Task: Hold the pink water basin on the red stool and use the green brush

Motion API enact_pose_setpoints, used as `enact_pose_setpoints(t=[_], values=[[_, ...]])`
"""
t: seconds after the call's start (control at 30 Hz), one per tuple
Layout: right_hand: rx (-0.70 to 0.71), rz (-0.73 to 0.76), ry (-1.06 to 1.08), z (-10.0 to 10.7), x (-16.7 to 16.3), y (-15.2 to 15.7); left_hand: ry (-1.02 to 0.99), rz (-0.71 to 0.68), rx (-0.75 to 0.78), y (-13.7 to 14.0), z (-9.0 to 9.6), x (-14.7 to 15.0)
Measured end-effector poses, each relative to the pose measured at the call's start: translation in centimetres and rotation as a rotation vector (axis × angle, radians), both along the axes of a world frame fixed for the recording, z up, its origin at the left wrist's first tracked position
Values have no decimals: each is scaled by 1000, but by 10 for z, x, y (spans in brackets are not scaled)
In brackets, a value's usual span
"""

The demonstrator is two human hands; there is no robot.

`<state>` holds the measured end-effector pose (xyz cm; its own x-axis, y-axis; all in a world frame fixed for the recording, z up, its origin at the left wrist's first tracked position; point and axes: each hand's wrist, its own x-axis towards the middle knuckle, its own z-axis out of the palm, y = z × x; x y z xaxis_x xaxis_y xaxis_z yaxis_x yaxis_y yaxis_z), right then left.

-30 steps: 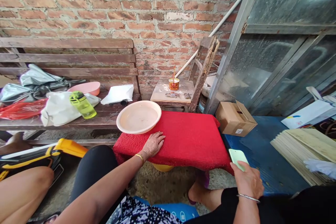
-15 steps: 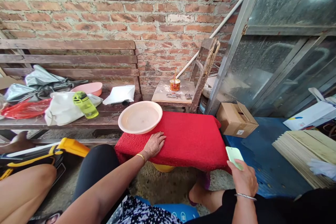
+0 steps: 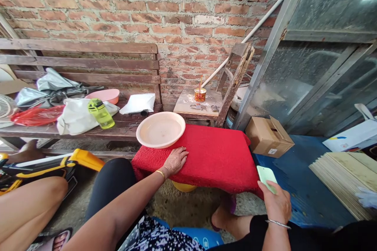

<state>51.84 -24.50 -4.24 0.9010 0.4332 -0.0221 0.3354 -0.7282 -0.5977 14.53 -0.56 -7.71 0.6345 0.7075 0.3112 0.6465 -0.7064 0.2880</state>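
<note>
My left hand lies flat on the red cloth that covers a low table, fingers stretched, just in front of a wide pale basin. The basin sits on the cloth's far left corner, and what looks like shallow water is in it. My right hand is at the table's near right corner. It grips a flat, pale green phone-like object, with its lower end covered by my fingers.
Left, a wooden bench bears a green bottle, bags and a pink basin. Behind the table, a chair holds a tin of sticks and padlocks. Right are a cardboard box and stacked boards. Another person's knee is close left.
The view has shifted slightly left, so most things appear a little further right. My left hand stays on the cloth, and my right hand keeps the pale green object.
</note>
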Motion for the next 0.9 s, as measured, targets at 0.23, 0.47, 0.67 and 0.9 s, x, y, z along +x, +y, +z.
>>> enact_pose_setpoints(t=[0.23, 0.47, 0.67, 0.9], values=[[8, 125, 25, -2, -11, 16, -9, 6, -2, 0, 0, 0], [13, 29, -5, -6, -3, 10, -20, 1, 5, 1, -2, 0], [21, 133, -34, -5, -13, 19, -12, 2, 5, 1, -1, 0], [-77, -111, -23, -3, 8, -4, 13, -5, 1, 0, 0, 0]])
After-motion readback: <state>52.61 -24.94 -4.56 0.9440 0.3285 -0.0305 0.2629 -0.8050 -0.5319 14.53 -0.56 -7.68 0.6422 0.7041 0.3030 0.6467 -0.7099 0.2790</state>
